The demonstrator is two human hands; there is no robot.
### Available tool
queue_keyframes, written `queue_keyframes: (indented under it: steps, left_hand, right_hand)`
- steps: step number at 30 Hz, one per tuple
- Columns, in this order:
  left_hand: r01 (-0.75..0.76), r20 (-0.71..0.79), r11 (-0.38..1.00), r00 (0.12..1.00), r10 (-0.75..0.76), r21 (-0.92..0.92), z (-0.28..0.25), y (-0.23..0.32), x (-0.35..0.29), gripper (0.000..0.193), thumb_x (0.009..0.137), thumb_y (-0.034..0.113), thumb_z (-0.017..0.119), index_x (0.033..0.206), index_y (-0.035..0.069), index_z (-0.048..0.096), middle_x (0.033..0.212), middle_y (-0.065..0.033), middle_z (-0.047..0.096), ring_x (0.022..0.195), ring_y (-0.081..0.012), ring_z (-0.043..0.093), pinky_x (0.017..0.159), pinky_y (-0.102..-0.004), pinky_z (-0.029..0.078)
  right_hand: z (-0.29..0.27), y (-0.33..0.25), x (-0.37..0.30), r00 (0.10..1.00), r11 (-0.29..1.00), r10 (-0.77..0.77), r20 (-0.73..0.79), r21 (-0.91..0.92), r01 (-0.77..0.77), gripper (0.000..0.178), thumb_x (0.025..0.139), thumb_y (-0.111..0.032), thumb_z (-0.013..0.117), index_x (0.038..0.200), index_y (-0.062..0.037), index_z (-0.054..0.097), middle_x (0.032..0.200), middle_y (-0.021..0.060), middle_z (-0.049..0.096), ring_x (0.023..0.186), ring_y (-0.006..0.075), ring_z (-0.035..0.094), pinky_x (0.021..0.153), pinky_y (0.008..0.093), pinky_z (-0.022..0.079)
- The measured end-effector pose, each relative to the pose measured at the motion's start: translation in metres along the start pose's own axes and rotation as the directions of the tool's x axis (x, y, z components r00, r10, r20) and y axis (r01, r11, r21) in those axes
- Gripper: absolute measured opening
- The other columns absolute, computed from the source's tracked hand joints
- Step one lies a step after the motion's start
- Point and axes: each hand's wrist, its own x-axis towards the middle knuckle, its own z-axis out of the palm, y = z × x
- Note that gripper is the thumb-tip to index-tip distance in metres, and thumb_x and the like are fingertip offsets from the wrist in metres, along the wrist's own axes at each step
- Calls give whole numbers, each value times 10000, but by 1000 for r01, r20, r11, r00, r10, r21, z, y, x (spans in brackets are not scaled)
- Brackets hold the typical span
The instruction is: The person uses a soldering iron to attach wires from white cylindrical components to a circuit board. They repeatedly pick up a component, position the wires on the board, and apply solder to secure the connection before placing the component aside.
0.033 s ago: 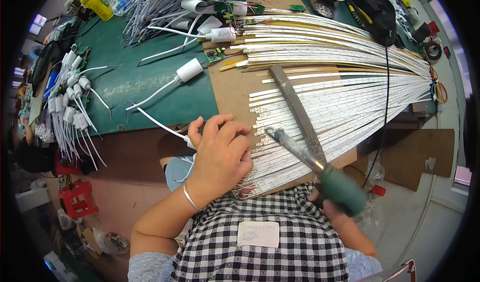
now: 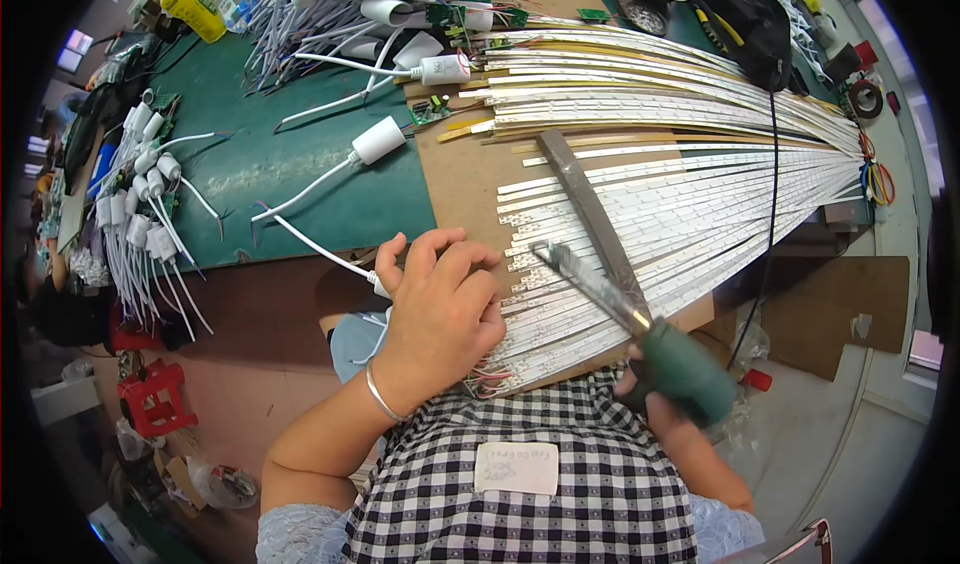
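Note:
My left hand [image 2: 440,309] rests at the near left ends of many thin white LED strips [image 2: 660,199]. Its fingers are bent inward, and whatever they pinch is hidden beneath them. A white cable with a white cylindrical housing [image 2: 378,284] runs under that hand. My right hand [image 2: 665,414] is wrapped round the green handle of a soldering iron [image 2: 690,369], slightly blurred. The iron's metal tip hovers over or touches the strip ends, just right of my left fingers; contact cannot be told. A dark flat bar [image 2: 595,219] lies across the strips.
A brown board [image 2: 465,179] lies under the strips on a green table [image 2: 330,154]. White-capped cables with circuit boards [image 2: 405,9] are heaped at the back; another bundle [image 2: 140,199] hangs at the left edge. A black cord [image 2: 773,214] runs down the right, near a black bag [image 2: 745,29].
The soldering iron has shifted very slightly, its handle a little higher and its tip a little closer to me. My left hand has stayed in place.

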Motion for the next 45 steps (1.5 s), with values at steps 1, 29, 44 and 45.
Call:
queue_keyframes:
  steps: [1,29,44,45]
  left_hand:
    - [4,5,1000,1000,-4,2,-1,0,0,165,643,70,695,779,102,607,1061,-2,595,1134,-291,503,982,-571,235]
    - [7,10,1000,1000,-7,25,1,-3,-2,175,641,100,718,736,169,588,1071,36,614,1174,-251,487,1016,-501,210]
    - [16,11,997,1000,-15,-81,-2,-9,-8,188,655,90,747,775,172,628,1050,37,627,1164,-249,512,1008,-498,233]
    - [14,13,994,1000,-13,-108,-2,-10,-9,192,652,88,751,777,170,631,1049,36,629,1162,-251,515,1004,-497,240]
  right_hand:
    - [11,-12,6,999,991,4,-39,137,2,538,877,-280,666,1308,-19,476,1093,130,627,930,208,644,805,353,548]
    - [76,-57,82,989,631,-147,12,771,84,916,837,-256,700,1518,-38,128,1505,120,309,1387,225,331,1146,470,260]
    - [77,-55,81,989,650,-148,-11,753,106,972,840,-254,710,1528,-2,72,1485,138,342,1339,215,399,1115,393,338]
    - [77,-56,81,990,654,-144,-6,750,100,970,840,-254,709,1527,-3,74,1487,138,339,1340,214,398,1115,392,337]
